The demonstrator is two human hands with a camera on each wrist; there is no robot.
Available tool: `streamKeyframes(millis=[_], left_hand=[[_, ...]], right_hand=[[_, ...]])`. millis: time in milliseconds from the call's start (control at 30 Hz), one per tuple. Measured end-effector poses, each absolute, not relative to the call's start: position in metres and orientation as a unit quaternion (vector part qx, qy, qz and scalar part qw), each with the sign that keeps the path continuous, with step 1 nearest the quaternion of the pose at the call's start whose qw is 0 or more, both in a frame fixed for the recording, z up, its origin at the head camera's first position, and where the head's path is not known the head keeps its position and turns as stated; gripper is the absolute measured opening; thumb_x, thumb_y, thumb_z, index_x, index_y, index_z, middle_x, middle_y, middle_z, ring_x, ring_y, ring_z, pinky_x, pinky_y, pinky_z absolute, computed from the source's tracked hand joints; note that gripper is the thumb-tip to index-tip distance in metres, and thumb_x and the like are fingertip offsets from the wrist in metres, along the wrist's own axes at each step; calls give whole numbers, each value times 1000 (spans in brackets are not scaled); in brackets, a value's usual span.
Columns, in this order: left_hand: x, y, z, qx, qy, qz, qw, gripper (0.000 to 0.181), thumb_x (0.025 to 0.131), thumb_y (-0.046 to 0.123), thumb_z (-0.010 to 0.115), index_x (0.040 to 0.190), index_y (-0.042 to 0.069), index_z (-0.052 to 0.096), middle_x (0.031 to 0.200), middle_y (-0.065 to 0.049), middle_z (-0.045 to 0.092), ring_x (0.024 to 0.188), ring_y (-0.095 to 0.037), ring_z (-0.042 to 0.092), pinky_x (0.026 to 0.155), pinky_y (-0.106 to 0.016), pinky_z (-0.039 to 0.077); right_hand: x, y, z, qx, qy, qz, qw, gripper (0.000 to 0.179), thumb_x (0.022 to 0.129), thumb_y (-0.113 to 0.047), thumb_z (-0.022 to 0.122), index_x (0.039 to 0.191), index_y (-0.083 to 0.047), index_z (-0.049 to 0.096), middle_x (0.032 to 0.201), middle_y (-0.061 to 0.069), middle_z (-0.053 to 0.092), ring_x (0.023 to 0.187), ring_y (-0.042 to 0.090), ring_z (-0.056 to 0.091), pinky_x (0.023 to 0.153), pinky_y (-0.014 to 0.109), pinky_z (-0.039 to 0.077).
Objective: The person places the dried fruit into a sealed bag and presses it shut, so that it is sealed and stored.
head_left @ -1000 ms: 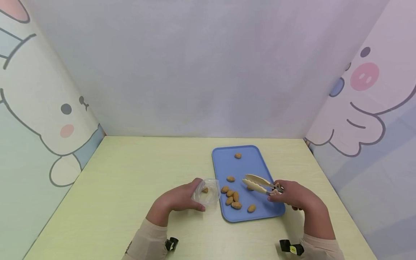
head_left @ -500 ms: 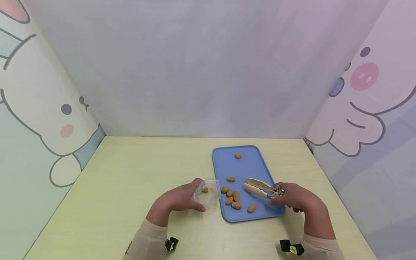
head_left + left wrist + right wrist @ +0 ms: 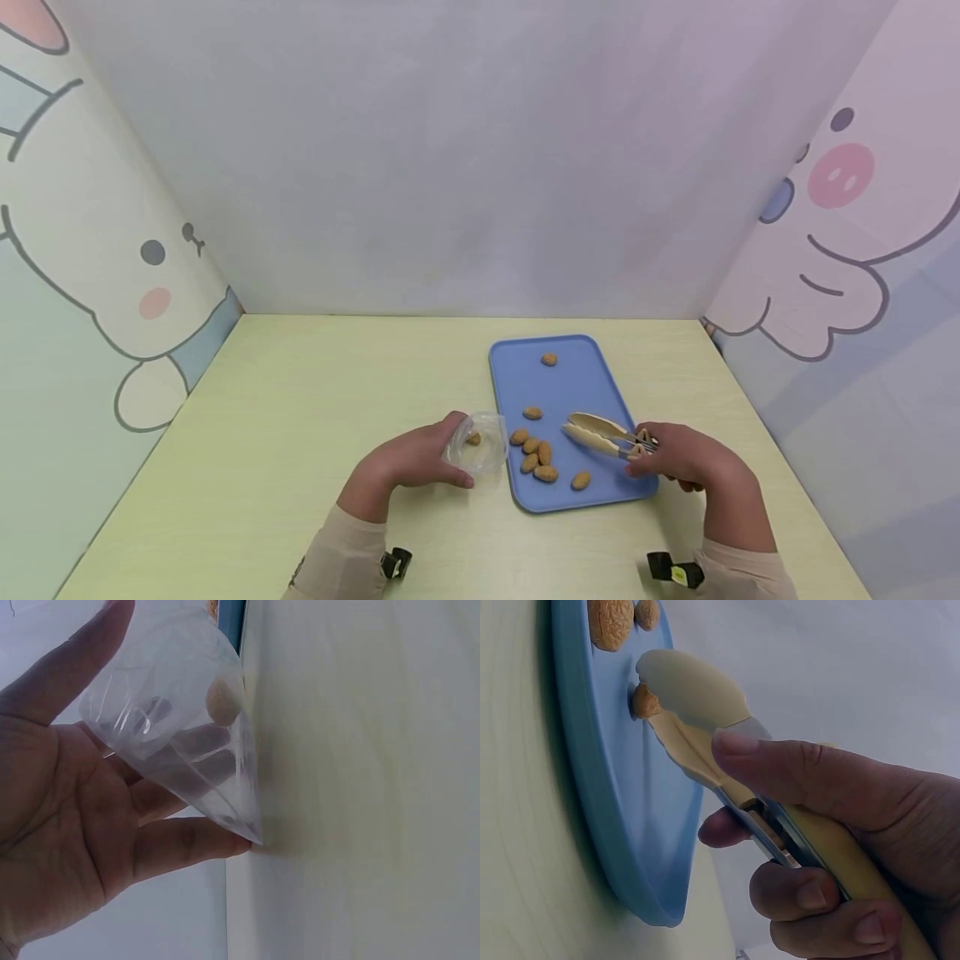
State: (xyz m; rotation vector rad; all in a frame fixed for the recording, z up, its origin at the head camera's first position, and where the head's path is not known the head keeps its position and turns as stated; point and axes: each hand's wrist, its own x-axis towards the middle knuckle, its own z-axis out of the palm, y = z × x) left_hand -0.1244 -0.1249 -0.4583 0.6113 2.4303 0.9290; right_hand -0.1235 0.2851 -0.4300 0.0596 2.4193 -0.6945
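My left hand (image 3: pixel 427 454) holds a clear plastic bag (image 3: pixel 491 446) upright at the blue tray's left edge, thumb on one side and fingers on the other. One brown nut (image 3: pixel 223 702) shows through the bag's wall in the left wrist view. My right hand (image 3: pixel 675 454) grips beige-tipped tongs (image 3: pixel 596 433) low over the tray (image 3: pixel 555 387). In the right wrist view, a nut (image 3: pixel 646 702) sits at the nearly closed tips of the tongs, partly covered by them. Whether it is lifted off the tray cannot be told.
Several wrinkled brown nuts (image 3: pixel 545 454) cluster along the tray's left side. One nut (image 3: pixel 550 359) lies near the far edge and another (image 3: pixel 581 481) near the front. A pale wooden table (image 3: pixel 337 375) is bounded by a grey back wall (image 3: pixel 480 167) and printed side panels.
The tongs' tips have come closer together over a nut that showed beneath them earlier, and they have shifted slightly right and toward me. The left hand and bag have stayed still.
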Motion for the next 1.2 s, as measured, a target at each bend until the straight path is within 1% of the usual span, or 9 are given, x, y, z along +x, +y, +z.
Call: streamKeyframes(millis=[267,433,533,633,700,767,900,1000,1200], left_hand=[[-126,-125,-457,223,885,337,229,76,78,44,80,134,18,37,111,0,57,95,-16,52,81,-37,42],[-127,-125,-457,226,884,337,230,76,78,44,81,134,17,37,110,1,57,94,-16,52,81,-36,43],[-127,-125,-457,226,883,341,230,76,78,43,81,134,17,37,111,-1,57,94,-16,52,81,-36,42],[-126,-125,-457,225,882,343,231,76,78,43,81,134,16,37,113,-2,58,95,-16,52,81,-36,42],[-126,-125,-457,225,883,341,232,76,78,43,81,135,16,37,114,-2,58,96,-16,52,82,-37,43],[-125,-125,-457,225,884,339,231,76,78,44,81,135,17,37,114,-2,58,97,-16,52,82,-37,43],[-125,-125,-458,224,885,336,231,77,78,45,80,135,17,37,115,-3,58,97,-16,52,83,-37,43],[-124,-125,-459,223,885,336,233,77,78,45,80,135,17,37,116,-3,58,98,-16,52,84,-38,43],[-124,-126,-460,223,885,336,233,77,78,46,80,134,17,37,114,-2,58,98,-16,53,84,-38,43]], right_hand=[[-124,291,-436,33,906,-273,321,91,76,-39,82,149,-10,37,60,2,45,45,14,33,45,28,33],[-125,293,-439,37,902,-282,325,92,76,-36,83,150,-9,35,60,2,44,44,14,32,45,28,32],[-126,292,-440,33,902,-285,322,80,77,-34,83,143,-13,45,59,1,44,44,14,32,45,28,32],[-126,292,-440,22,902,-288,320,59,77,-32,82,126,-16,54,59,2,45,44,14,33,44,28,32],[-126,292,-440,20,902,-291,318,49,78,-31,82,116,-18,56,59,2,45,44,14,33,44,28,32],[-126,292,-440,15,903,-290,316,44,78,-30,82,112,-18,56,59,2,45,44,14,34,44,28,33],[-124,291,-440,13,906,-284,313,44,79,-29,81,114,-17,57,60,3,48,45,15,37,44,28,34],[-124,290,-440,13,907,-280,313,48,80,-28,81,121,-16,57,61,4,49,46,15,39,45,29,35],[-124,289,-440,19,906,-284,314,54,81,-29,79,127,-15,56,61,4,49,47,15,37,45,28,34]])
